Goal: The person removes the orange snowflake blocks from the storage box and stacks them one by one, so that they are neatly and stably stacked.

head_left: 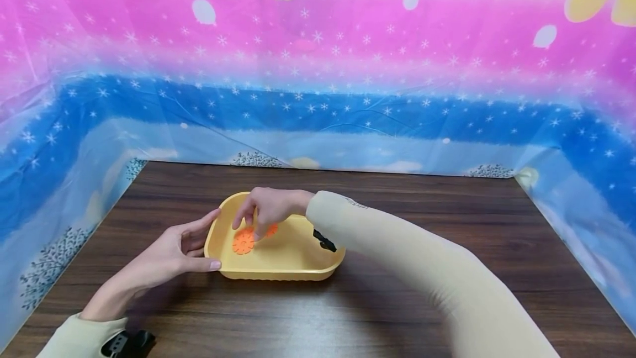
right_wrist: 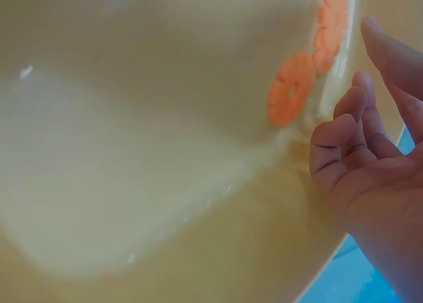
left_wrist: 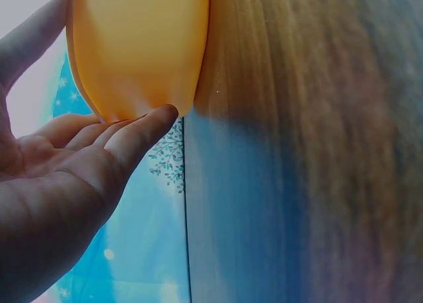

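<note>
A yellow plastic tray (head_left: 278, 274) with rounded corners stands on the table. My left hand (head_left: 169, 252) holds its left end, the thumb on the near corner and the fingers along the far side. In the left wrist view, the fingers (left_wrist: 142, 134) lie against the tray's wall (left_wrist: 142, 38). My right hand (head_left: 270, 207) reaches over the tray with loosely bent fingers, thumb and index finger apart. Nothing shows in its grasp. Below it lies an orange notched disc (head_left: 243, 241), and another orange notched disc (right_wrist: 330, 32) sits by the tray's side, partly hidden by the hand in the head view.
The table (head_left: 422, 291) has a dark wood-grain top. A pink and blue patterned cloth (head_left: 318, 104) hangs along its back and both sides. The right sleeve (head_left: 397, 242) crosses above the tray's right end, with a black strap (head_left: 324, 240) below the cuff.
</note>
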{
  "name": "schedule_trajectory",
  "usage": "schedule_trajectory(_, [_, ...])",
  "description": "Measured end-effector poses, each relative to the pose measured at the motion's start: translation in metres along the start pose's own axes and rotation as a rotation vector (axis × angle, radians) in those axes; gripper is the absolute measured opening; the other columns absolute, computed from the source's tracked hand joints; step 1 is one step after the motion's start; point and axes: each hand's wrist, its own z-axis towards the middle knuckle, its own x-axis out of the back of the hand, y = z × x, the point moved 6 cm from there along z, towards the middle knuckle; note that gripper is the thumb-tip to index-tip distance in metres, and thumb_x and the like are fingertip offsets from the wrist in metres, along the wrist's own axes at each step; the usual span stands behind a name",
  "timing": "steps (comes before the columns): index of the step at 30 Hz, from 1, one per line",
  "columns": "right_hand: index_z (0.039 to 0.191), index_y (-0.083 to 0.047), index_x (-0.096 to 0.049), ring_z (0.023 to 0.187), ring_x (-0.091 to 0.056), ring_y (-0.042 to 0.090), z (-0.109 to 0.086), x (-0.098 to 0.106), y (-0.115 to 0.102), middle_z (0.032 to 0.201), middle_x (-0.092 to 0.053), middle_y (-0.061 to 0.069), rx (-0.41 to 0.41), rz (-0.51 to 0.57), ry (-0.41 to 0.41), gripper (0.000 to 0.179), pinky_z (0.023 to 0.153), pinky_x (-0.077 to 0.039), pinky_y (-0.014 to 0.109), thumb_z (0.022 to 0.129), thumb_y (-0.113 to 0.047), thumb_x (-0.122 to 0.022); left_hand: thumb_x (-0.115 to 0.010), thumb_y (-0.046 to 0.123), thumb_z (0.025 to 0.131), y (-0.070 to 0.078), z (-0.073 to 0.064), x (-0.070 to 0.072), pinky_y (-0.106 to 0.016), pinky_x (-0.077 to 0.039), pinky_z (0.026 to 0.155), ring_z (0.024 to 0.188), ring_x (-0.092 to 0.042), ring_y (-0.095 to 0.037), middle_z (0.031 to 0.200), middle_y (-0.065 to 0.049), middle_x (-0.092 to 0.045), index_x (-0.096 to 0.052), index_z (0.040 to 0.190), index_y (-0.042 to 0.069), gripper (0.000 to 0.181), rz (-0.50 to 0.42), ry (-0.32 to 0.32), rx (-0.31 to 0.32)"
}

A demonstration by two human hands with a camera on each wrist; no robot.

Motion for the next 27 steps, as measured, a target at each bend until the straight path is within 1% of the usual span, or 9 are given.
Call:
schedule_trajectory(2, [0.127,-0.002,-0.076,0.078,-0.053,0.018,0.003,-0.002,0.000,0.112,-0.070,0.019,-0.004,-0.004,-0.001,0.043,0.065,-0.046,0.021,0.085,0.008,-0.084,-0.082,0.005,0.091,0.000,0.000,0.000,-0.030,-0.052,0.102,0.146,-0.038,-0.045,0.170,-0.028,-0.016,-0.014,0.168,0.003,0.103,-0.007,-0.003,0.001])
schedule_trajectory(4, [0.126,-0.001,-0.077,0.084,-0.057,0.020,0.005,-0.004,0.000,0.111,-0.071,0.018,-0.007,-0.005,-0.002,0.044,0.068,-0.048,0.019,0.084,0.008,-0.085,-0.082,0.005,0.091,0.000,0.000,0.000,-0.030,-0.053,0.102,0.145,-0.039,-0.045,0.170,-0.028,-0.016,-0.014,0.169,0.003,0.103,-0.013,-0.003,0.001])
schedule_trajectory(6, [0.125,-0.001,-0.077,0.096,-0.060,0.021,0.007,-0.007,0.001,0.110,-0.072,0.017,-0.009,-0.007,-0.002,0.044,0.073,-0.050,0.018,0.083,0.009,-0.086,-0.083,0.005,0.091,0.000,0.000,0.000,-0.030,-0.053,0.102,0.144,-0.040,-0.044,0.170,-0.028,-0.016,-0.014,0.169,0.004,0.103,-0.016,-0.003,-0.001])
schedule_trajectory(7, [0.125,-0.001,-0.077,0.097,-0.060,0.022,0.008,-0.008,0.001,0.109,-0.072,0.016,-0.011,-0.012,-0.001,0.045,0.074,-0.049,0.018,0.082,0.009,-0.086,-0.082,0.004,0.091,0.000,0.000,0.000,-0.031,-0.053,0.102,0.144,-0.040,-0.045,0.170,-0.028,-0.015,-0.014,0.169,0.003,0.103,-0.018,-0.005,-0.007])
schedule_trajectory(11, [0.124,-0.002,-0.078,0.094,-0.060,0.019,0.010,-0.011,0.004,0.103,-0.071,0.012,-0.017,-0.053,0.012,0.044,0.073,-0.049,0.018,0.082,0.010,-0.086,-0.082,0.004,0.091,0.001,0.000,0.000,-0.030,-0.052,0.102,0.144,-0.040,-0.045,0.171,-0.028,-0.014,-0.014,0.168,0.003,0.103,-0.015,-0.005,-0.022])
schedule_trajectory(15, [0.123,-0.005,-0.079,0.093,-0.058,0.014,0.011,-0.014,0.008,0.099,-0.070,0.003,-0.020,-0.111,0.025,0.043,0.078,-0.048,0.016,0.082,0.007,-0.086,-0.082,0.003,0.091,0.001,0.001,0.000,-0.031,-0.052,0.102,0.144,-0.040,-0.044,0.170,-0.028,-0.015,-0.014,0.168,0.003,0.103,-0.014,-0.005,-0.024])
schedule_trajectory(18, [0.121,-0.005,-0.080,0.094,-0.058,0.013,0.011,-0.015,0.009,0.098,-0.069,-0.001,-0.011,-0.133,0.041,0.041,0.080,-0.048,0.015,0.082,0.006,-0.087,-0.082,0.003,0.091,0.002,0.001,0.000,-0.032,-0.052,0.102,0.144,-0.040,-0.044,0.170,-0.028,-0.017,-0.014,0.169,0.003,0.103,-0.014,-0.006,-0.025])
schedule_trajectory(20, [0.120,-0.005,-0.080,0.092,-0.058,0.013,0.010,-0.016,0.009,0.098,-0.070,0.001,-0.005,-0.135,0.054,0.041,0.079,-0.048,0.015,0.081,0.006,-0.087,-0.082,0.003,0.091,0.002,0.001,0.000,-0.032,-0.053,0.102,0.143,-0.041,-0.044,0.169,-0.028,-0.018,-0.014,0.169,0.003,0.103,-0.016,-0.006,-0.025])
schedule_trajectory(27, [0.110,-0.006,-0.077,0.086,-0.055,0.012,0.008,-0.021,0.009,0.094,-0.067,0.003,-0.013,-0.129,0.058,0.036,0.076,-0.047,0.016,0.078,0.006,-0.090,-0.082,0.003,0.091,0.001,0.000,0.000,-0.028,-0.051,0.103,0.147,-0.033,-0.045,0.172,-0.025,-0.012,-0.015,0.168,0.001,0.103,0.001,0.000,-0.039])
